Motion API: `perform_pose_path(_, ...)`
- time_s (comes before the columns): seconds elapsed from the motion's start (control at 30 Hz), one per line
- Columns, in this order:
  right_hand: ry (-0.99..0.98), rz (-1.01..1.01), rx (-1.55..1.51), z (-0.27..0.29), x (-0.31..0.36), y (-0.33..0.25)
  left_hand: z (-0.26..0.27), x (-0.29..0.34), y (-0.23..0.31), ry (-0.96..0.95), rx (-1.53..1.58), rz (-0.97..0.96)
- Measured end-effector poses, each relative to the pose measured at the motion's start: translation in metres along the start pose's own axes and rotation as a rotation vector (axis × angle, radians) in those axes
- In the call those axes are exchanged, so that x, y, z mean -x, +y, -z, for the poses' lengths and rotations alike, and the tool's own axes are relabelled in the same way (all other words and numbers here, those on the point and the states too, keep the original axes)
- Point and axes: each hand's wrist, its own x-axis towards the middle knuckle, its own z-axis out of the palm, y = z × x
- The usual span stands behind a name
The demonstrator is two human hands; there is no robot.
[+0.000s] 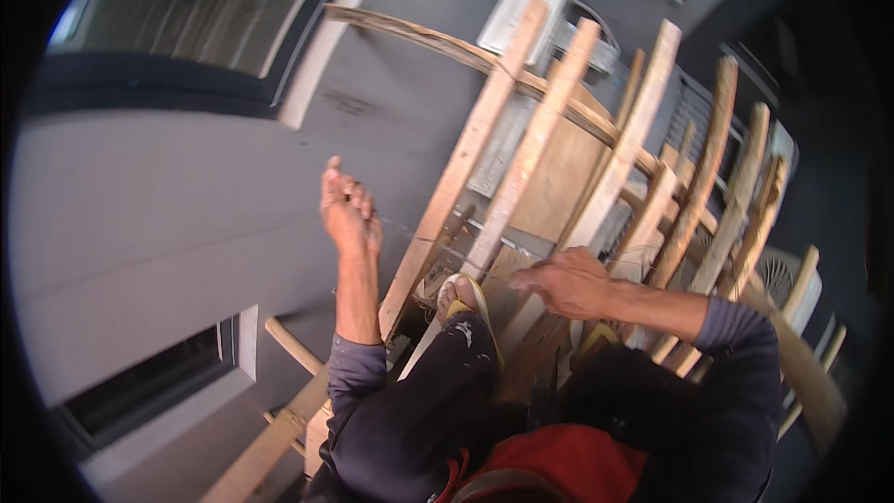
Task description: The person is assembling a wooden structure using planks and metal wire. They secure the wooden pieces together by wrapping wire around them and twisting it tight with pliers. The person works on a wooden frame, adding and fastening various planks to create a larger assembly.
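My left hand (348, 210) is raised beside the grey wall, its fingers curled in. A thin wire (424, 238) runs from it, past the squared wooden poles, toward my right hand. My right hand (564, 285) is closed low among the poles, fingertips toward the left; what lies inside its fingers is hidden. Nearest to my left hand is a squared wooden pole (447, 191), and a second squared pole (531, 151) slants up between the hands. My foot in a yellow-edged flip-flop (463, 303) stands close to the foot of these poles.
A wooden crosspiece (410, 33) ties across the poles at the back. Several round poles (700, 177) slant up at the right. White outdoor units (531, 5) hang on the far wall. A window (186, 28) is at upper left, another opening (154, 387) at lower left. A beam (270, 442) juts out below.
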Motion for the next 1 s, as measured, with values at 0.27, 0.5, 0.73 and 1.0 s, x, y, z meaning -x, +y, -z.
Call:
perform_pose_path(0.27, -0.036, -0.285, -0.622, -0.005, -0.011, -0.008, -0.029, 0.015, -0.02, -0.015, -0.089, 0.164)
perform_pose_path(0.5, 0.496, -0.704, -0.886, -0.018, 0.007, 0.038, -0.039, 0.014, -0.044, -0.494, -0.59, 0.404)
perform_pose_path(0.73, 0.633, -0.899, -1.352, -0.01, 0.03, 0.068, -0.032, 0.004, -0.051, -0.621, -0.771, 0.398)
perform_pose_path(1.0, 0.432, -1.056, -1.212, -0.006, 0.062, 0.055, -0.069, -0.015, -0.035, -0.794, -0.966, 0.266)
